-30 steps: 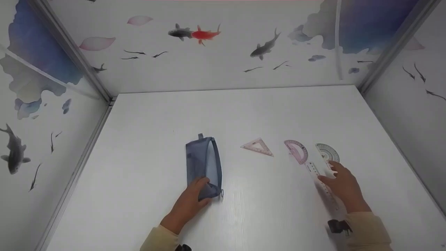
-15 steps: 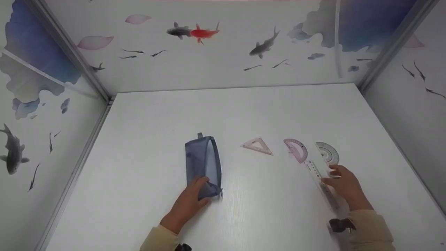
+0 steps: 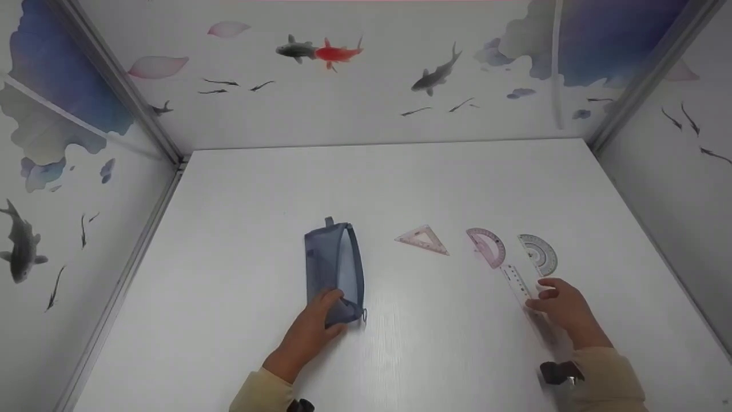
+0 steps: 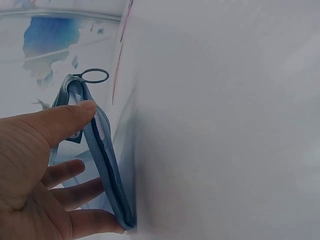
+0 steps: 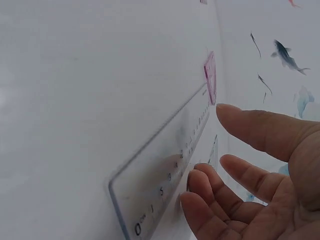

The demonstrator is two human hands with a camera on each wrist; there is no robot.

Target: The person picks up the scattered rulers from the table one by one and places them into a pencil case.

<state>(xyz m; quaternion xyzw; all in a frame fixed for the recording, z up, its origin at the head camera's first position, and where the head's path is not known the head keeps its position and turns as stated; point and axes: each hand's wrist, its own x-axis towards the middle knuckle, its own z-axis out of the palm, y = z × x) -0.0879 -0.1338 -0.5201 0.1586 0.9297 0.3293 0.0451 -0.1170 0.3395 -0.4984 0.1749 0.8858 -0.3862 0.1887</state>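
On the left of the head view, a blue-grey zippered pencil case (image 3: 323,263) lies with its mouth open to the right. My left hand (image 3: 313,323) grips its near end; the left wrist view shows the thumb over the zipper edge (image 4: 102,155) and the other fingers against the side. My right hand (image 3: 566,309) hovers by a clear ruler (image 3: 516,284), fingers loosely bent and thumb apart, holding nothing. In the right wrist view the ruler (image 5: 167,162) lies flat beside the fingertips. Whether the hand touches it, I cannot tell. The ruler's near part is partly hidden.
A clear protractor (image 3: 550,252) lies just beyond my right hand. Left of it are a pink protractor (image 3: 498,245), close to the ruler's far end, and a pinkish set square (image 3: 407,240). Walls with painted fish enclose the white table (image 3: 257,194) at the back and sides.
My right hand has drawn back slightly towards me, away from the clear protractor, which now shows whole. The left hand and pencil case have stayed in place.
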